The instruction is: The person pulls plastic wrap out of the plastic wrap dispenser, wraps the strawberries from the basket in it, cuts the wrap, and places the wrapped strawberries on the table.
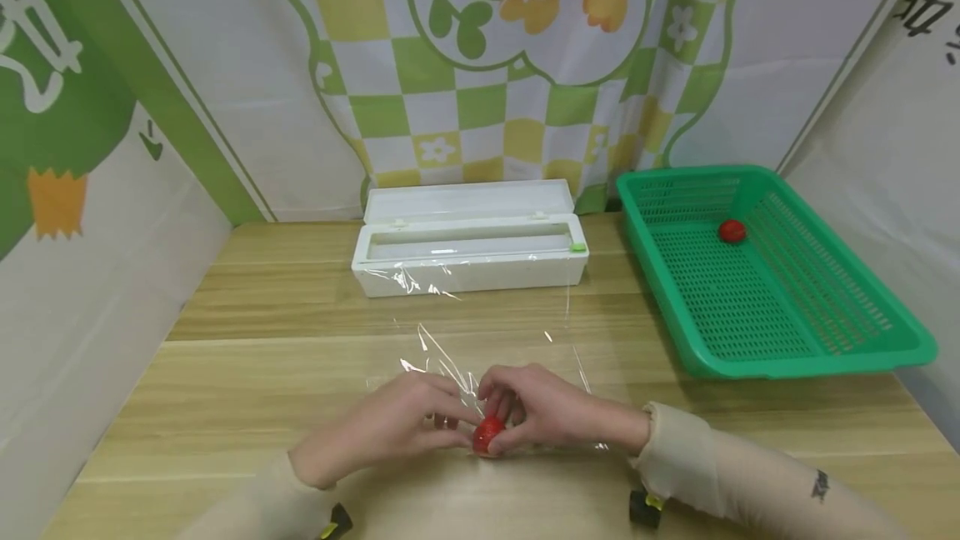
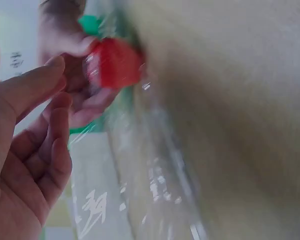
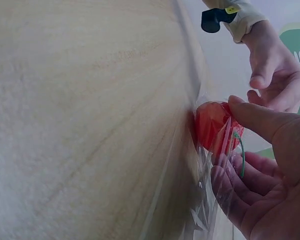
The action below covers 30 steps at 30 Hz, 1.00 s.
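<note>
A small red fruit (image 1: 488,437) with a thin green stem sits under clear plastic film, low in the middle of the head view. My right hand (image 1: 542,408) holds it between thumb and fingers, film around it, as the right wrist view shows. Close on the other side is my left hand (image 1: 408,422), its fingers loosely bent. The left wrist view shows those fingers apart from the red fruit (image 2: 115,62), with no object visible between them. The clear film (image 1: 480,332) stretches over the table from a white film box (image 1: 472,274), creased and shiny near the hands.
Behind the hands the white box stands with its lid (image 1: 468,202) raised against the back. A green plastic basket (image 1: 678,319) at the right holds another red fruit (image 1: 732,231). A patterned curtain (image 1: 487,107) hangs behind the wooden table (image 1: 247,373).
</note>
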Tool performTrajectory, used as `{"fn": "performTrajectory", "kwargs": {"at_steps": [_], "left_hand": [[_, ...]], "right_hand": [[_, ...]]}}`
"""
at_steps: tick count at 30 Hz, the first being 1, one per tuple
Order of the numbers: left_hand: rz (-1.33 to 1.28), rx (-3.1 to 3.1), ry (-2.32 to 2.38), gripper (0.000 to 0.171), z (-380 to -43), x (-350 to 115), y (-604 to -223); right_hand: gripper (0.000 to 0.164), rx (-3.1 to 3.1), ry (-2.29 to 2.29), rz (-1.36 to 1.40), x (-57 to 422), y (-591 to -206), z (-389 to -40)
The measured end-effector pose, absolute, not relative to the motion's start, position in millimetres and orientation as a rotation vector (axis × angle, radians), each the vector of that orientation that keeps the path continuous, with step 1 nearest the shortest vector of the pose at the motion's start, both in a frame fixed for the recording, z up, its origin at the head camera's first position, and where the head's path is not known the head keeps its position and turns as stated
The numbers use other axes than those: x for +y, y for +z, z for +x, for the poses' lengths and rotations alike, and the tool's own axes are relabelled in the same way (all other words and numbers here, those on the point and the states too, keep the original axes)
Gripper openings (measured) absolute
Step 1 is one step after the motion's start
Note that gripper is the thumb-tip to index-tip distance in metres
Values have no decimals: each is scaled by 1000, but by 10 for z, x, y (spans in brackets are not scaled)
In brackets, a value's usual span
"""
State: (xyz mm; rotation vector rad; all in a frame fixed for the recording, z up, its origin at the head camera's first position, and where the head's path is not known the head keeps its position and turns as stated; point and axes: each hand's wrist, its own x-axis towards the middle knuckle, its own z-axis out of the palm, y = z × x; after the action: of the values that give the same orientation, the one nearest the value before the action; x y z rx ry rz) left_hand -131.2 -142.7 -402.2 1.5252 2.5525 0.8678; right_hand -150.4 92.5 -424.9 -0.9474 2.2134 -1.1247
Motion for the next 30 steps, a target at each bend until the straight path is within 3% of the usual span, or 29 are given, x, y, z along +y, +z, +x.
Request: {"fn": "performTrajectory", "kwargs": {"at_steps": [9,22,30], "left_hand": [[1537,2472,833,33,-1378,-1289,-4172],[1422,2426,908,28,-1436,-1260,-4247],[1320,2432,897,29,-1439,-1260,-4206]], "right_hand": [[55,2227,-1177,-924,935,-4256,-1498],[55,2238,-1119,-940,990,-4222,-1530],[48,2477,-695,-1133,1241,-4038,-1498]]}}
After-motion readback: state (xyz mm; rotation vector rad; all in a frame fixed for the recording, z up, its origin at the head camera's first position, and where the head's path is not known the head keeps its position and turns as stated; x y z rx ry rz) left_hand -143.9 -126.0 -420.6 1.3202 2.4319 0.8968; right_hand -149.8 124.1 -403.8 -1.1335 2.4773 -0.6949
